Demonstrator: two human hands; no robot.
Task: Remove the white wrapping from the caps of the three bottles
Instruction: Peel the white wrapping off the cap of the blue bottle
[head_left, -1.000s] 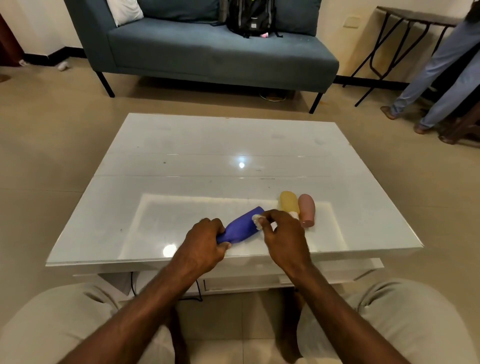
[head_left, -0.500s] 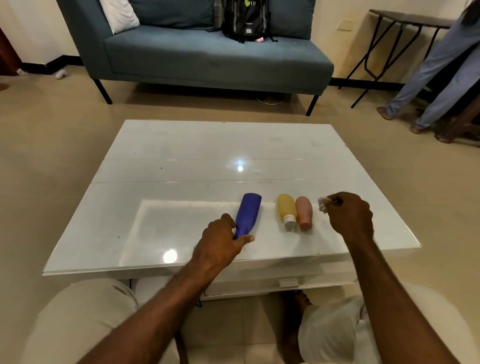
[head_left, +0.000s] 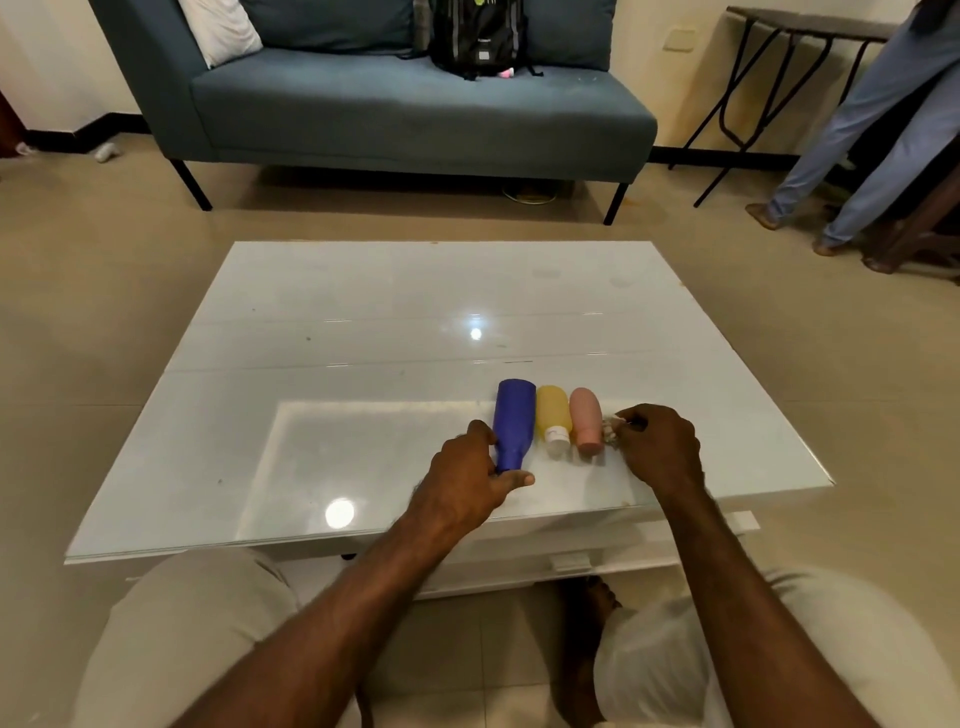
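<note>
Three bottles lie side by side near the front right of the desk (head_left: 363, 322), caps toward the person. The blue bottle (head_left: 514, 423) is the tallest, and its cap end is hidden in the left hand (head_left: 467, 478), whose thumb and fingers curl round the neck. The yellow bottle (head_left: 551, 413) just beside it shows white at its cap. The pink bottle (head_left: 586, 415) has a bare pink cap. The right hand (head_left: 657, 447) pinches a small crumpled piece of white wrapping (head_left: 610, 430) in curled fingers, close beside the pink cap.

A second ago both hands worked at the blue bottle's cap. Half a second ago that bottle lay apart from the yellow one, and now it sits against it. The right hand has come in nearer the pink bottle. All three bottles are opaque, so their contents cannot be told.

Beyond the desk stand a blue sofa (head_left: 415, 114) with a black backpack (head_left: 480, 36), and a person's legs (head_left: 872, 135) at the right.
</note>
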